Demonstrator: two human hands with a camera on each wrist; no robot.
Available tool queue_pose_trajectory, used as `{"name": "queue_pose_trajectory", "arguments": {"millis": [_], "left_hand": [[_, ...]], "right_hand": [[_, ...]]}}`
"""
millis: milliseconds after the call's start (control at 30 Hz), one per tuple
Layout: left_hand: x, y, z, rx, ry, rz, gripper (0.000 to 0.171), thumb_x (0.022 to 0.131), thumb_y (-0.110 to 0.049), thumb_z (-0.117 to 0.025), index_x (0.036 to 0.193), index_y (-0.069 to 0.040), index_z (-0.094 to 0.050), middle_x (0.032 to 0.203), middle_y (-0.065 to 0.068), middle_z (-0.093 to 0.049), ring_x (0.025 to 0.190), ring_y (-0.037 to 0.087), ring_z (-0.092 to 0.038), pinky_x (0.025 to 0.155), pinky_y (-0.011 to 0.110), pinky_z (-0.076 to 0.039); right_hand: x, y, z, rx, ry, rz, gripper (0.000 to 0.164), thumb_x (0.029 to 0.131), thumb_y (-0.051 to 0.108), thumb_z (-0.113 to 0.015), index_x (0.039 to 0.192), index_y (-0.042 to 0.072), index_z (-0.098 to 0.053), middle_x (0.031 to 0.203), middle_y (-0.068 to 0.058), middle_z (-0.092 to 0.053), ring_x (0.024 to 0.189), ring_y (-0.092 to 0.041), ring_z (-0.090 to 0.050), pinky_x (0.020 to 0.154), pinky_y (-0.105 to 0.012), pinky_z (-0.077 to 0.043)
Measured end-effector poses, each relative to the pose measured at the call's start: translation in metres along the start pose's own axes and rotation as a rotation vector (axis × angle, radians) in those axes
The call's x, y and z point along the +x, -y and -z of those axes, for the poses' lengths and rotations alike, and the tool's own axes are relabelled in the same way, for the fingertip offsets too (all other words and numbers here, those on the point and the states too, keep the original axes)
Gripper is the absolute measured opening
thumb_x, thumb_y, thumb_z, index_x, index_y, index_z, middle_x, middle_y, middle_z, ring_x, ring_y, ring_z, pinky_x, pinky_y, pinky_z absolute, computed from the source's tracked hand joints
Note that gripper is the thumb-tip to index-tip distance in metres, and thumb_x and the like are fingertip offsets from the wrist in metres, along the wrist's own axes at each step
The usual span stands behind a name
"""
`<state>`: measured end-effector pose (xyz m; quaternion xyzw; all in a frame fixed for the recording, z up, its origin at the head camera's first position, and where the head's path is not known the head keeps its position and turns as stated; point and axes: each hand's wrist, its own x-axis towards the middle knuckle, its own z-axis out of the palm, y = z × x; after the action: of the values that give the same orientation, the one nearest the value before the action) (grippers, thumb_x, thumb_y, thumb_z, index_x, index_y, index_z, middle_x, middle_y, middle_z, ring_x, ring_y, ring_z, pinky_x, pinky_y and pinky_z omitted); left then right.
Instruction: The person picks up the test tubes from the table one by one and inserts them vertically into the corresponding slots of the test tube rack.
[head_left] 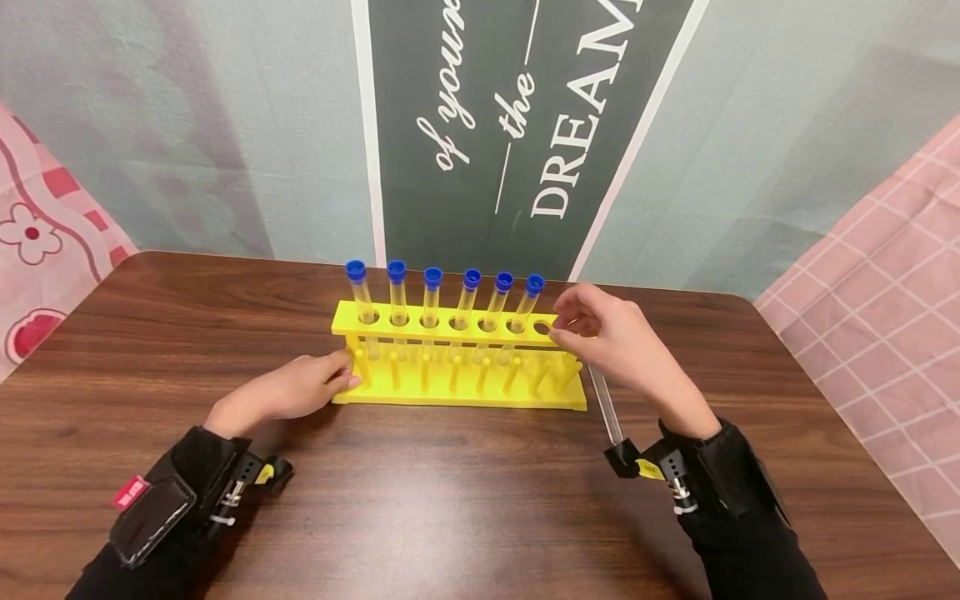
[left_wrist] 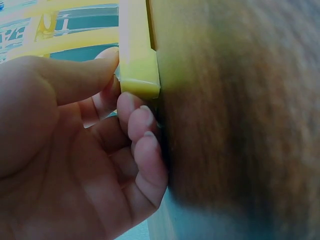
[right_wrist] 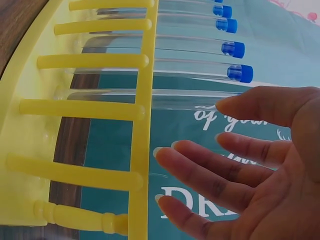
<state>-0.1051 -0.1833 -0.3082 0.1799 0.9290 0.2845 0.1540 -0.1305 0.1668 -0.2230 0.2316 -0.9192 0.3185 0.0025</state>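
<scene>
A yellow test tube rack (head_left: 457,398) stands on the table and bears several clear test tubes (head_left: 398,296) with blue caps (head_left: 432,275). My left hand (head_left: 307,386) grips the rack's left end low down; in the left wrist view its thumb and fingers close around the yellow end (left_wrist: 140,85). At the rack's right end hovers my right hand (head_left: 611,333), thumb close to a vacant hole (head_left: 543,327). The right wrist view shows that hand (right_wrist: 250,165) with spread, loosely bent fingers and nothing held; its thumb covers the nearest tube's cap.
Below the right hand lies a clear narrow tube (head_left: 606,407), its lower end hidden by the wrist camera. The brown wooden table (head_left: 420,500) ends at a printed cloth backdrop (head_left: 300,133). Pink cloths hang at both sides.
</scene>
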Motion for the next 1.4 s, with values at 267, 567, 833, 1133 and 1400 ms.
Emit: {"name": "queue_pose_trajectory", "arguments": {"millis": [267,567,833,1133,1400], "left_hand": [[0.001,0.000,0.000,0.010,-0.002,-0.008,0.018,0.096,-0.017,-0.047,0.084,-0.005,-0.041,0.064,0.001,-0.034,0.056,0.014,-0.034,0.054,0.028,-0.030],[0.002,-0.001,0.001,0.028,-0.013,-0.022,0.018,0.096,-0.018,-0.048,0.084,-0.006,-0.042,0.064,0.000,-0.034,0.055,0.013,-0.033,0.054,0.027,-0.029],[0.002,0.000,0.000,0.031,-0.013,-0.022,0.019,0.096,-0.019,-0.047,0.083,-0.006,-0.041,0.064,0.000,-0.035,0.055,0.013,-0.033,0.054,0.027,-0.028],[0.002,0.000,-0.001,0.033,-0.020,-0.016,0.019,0.095,-0.019,-0.049,0.083,-0.006,-0.042,0.064,0.000,-0.035,0.055,0.013,-0.033,0.054,0.028,-0.029],[0.002,0.001,-0.002,0.033,-0.016,-0.019,0.019,0.096,-0.019,-0.048,0.083,-0.006,-0.042,0.064,0.000,-0.035,0.056,0.013,-0.033,0.054,0.028,-0.029]], "right_hand": [[-0.009,-0.002,0.001,-0.027,0.010,0.013,0.023,0.084,0.009,-0.064,0.103,0.001,-0.054,0.088,-0.008,-0.062,0.080,-0.020,-0.061,0.068,-0.034,-0.049],[-0.020,-0.014,0.007,-0.017,-0.031,-0.006,0.025,0.084,0.008,-0.065,0.105,0.001,-0.054,0.091,-0.007,-0.063,0.080,-0.018,-0.062,0.069,-0.030,-0.048],[-0.024,-0.021,0.013,-0.033,-0.054,-0.038,0.024,0.085,0.011,-0.064,0.105,0.002,-0.054,0.090,-0.006,-0.063,0.079,-0.017,-0.060,0.067,-0.024,-0.045],[-0.025,-0.026,0.018,-0.052,-0.062,-0.062,0.019,0.085,0.013,-0.064,0.100,0.004,-0.057,0.087,-0.005,-0.061,0.077,-0.018,-0.058,0.066,-0.024,-0.044],[-0.023,-0.036,0.019,-0.060,-0.067,-0.087,0.015,0.085,0.007,-0.062,0.099,0.003,-0.057,0.086,-0.007,-0.061,0.074,-0.018,-0.057,0.063,-0.026,-0.044]]}}
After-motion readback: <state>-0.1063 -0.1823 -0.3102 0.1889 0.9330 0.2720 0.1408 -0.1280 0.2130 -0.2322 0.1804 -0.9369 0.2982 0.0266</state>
